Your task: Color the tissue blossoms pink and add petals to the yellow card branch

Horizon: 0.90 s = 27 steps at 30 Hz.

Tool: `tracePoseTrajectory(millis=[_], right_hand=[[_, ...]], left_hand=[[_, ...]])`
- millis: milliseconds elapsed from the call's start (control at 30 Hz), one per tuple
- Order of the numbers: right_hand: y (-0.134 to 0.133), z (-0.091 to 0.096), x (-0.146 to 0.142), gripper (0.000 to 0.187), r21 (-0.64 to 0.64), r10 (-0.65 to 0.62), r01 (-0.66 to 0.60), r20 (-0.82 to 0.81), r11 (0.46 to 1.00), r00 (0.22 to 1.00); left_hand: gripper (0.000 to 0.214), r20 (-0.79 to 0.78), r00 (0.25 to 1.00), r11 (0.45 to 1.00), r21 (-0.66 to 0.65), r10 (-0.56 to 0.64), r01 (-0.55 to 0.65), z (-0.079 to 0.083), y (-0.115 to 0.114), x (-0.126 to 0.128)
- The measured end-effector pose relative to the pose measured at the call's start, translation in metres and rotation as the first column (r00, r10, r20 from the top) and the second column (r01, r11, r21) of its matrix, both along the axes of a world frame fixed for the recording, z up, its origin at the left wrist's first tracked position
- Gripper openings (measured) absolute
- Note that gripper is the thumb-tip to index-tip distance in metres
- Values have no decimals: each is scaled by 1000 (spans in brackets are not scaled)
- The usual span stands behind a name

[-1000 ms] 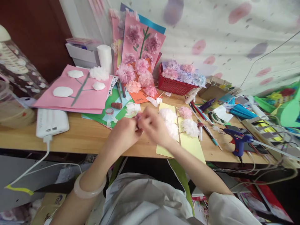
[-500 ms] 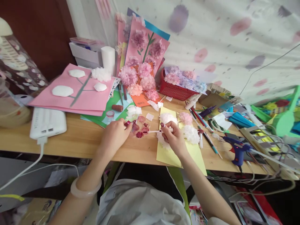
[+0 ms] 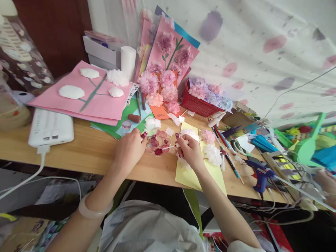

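Observation:
My right hand [image 3: 190, 150] pinches a thin white stick [image 3: 170, 147]. Its tip reaches into a dark magenta well of the clear, round-lobed paint palette [image 3: 159, 141]. Close to the palette's left edge, my left hand [image 3: 131, 148] has its fingers curled together. What those fingers hold, if anything, is hidden. Under my right hand lies a yellow sheet [image 3: 210, 176] bearing several paper flowers. Among them are a white tissue flower [image 3: 213, 154] and a pink one [image 3: 208, 136].
Behind stand a red basket [image 3: 195, 103] of tissue flowers and a pink flower card [image 3: 172, 47]. A pink sheet [image 3: 105, 112] with white pieces and a white power bank [image 3: 51, 127] lie left. To the right is a blue glue gun [image 3: 260, 176]; someone's hand [image 3: 327, 182] shows at the edge.
The view has shifted slightly, and a person's hand now shows at the right edge. My right hand still keeps the stick's tip in the dark magenta well.

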State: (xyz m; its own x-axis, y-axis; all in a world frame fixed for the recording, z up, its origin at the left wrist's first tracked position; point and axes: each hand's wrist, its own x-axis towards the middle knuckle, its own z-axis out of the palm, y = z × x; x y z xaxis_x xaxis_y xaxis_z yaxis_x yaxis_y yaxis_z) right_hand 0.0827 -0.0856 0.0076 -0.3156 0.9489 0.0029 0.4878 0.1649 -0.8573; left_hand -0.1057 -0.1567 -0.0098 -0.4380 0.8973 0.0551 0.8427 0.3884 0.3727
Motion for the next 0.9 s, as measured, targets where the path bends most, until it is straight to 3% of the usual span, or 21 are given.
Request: tracePoseTrajectory(millis=[500,900], right_hand=[[24,11,-22,48,23,29,-34,213,999,977],[28,6,-26,49,188,-32,-33,332,982,943]], left_hand=[[22,-16,1000,1000,26,-3,3,-3,-1,2],[23,-28,999,1000,17,-20,21,-3,-1,2]])
